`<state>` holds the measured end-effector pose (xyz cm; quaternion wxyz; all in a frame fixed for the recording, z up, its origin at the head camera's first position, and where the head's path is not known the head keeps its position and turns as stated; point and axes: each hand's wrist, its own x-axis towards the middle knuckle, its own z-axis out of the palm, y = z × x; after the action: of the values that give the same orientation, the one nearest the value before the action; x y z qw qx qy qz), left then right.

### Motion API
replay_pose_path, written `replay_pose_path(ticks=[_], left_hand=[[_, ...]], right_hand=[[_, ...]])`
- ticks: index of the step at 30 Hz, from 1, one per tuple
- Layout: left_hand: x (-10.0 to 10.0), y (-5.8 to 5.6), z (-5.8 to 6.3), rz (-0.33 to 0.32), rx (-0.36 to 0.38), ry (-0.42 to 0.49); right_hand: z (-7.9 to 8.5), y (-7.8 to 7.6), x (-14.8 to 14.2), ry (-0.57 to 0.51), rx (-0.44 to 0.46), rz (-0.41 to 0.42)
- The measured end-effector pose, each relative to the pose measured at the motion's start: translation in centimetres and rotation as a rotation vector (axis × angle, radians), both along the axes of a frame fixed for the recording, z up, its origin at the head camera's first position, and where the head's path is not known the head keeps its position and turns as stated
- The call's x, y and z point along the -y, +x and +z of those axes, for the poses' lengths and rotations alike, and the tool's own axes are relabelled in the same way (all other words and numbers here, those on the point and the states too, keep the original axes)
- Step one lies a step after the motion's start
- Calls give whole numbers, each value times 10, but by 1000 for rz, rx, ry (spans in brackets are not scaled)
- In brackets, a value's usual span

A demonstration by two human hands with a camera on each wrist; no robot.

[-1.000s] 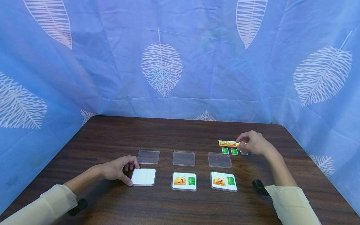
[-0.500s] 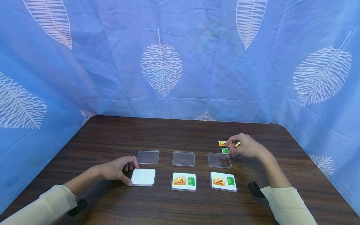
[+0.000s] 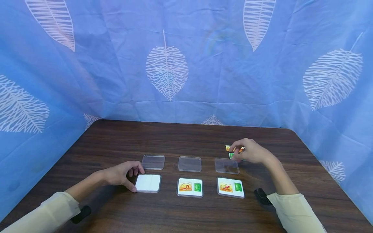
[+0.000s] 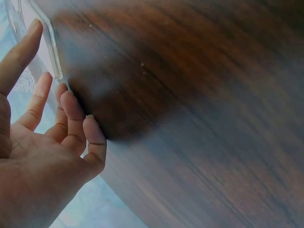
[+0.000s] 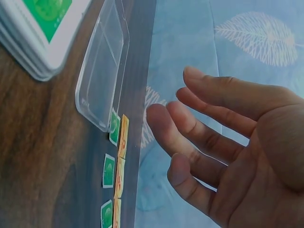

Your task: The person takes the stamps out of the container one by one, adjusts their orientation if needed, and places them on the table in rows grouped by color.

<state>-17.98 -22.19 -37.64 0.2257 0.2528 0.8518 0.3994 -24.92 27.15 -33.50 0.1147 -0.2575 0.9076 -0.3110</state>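
Observation:
My left hand (image 3: 120, 173) holds the left side of a clear case (image 3: 149, 183) with a blank white insert, thumb and forefinger at its corners. In the left wrist view, part of this case (image 4: 53, 50) shows by the fingertips. My right hand (image 3: 249, 150) hovers over small stamps at the back right, its fingers loosely bent with nothing seen between them. It hides part of the orange stamps (image 3: 228, 148) and green stamps (image 3: 231, 155) in the head view. In the right wrist view, the green stamps (image 5: 109, 171) and orange stamps (image 5: 119, 178) lie in two rows.
Two cases, the middle one (image 3: 189, 193) and the right one (image 3: 230, 193), each hold an orange and a green stamp on white. Behind stand three clear lids (image 3: 153, 162), (image 3: 189, 164), (image 3: 227, 166) in a row on the dark wooden table (image 3: 163, 213). A blue leaf-patterned curtain (image 3: 204, 74) surrounds it.
My right hand has moved left along the stamp rows, from the right end toward the left end. The left hand has stayed at the blank case.

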Motion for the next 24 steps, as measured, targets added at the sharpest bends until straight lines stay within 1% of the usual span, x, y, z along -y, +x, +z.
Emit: replay_pose_path(ticks=[5,7,9,13,15,17,19,24], left_hand=[[-2,-1,4,0,-6,-7],[-7,0,8,7,-26,-11],[-15,1,14,2,-78,-18],[-37,6,24,-12,-198,-28],[-50,9,27,-25,-238,-30],[-64,11,28,-38,-259,-36],[-77,14,28,-37,-266,-47],[-105,19,21,-30,-305,-77]], right_hand=[[0,2,5,-14,3,7],[0,3,6,-22,4,15],[1,4,8,-25,-1,22],[2,6,12,-28,-1,23],[3,7,14,-29,5,21],[3,8,16,-32,3,23],[4,10,18,-37,1,34],[2,12,25,-43,9,65]])
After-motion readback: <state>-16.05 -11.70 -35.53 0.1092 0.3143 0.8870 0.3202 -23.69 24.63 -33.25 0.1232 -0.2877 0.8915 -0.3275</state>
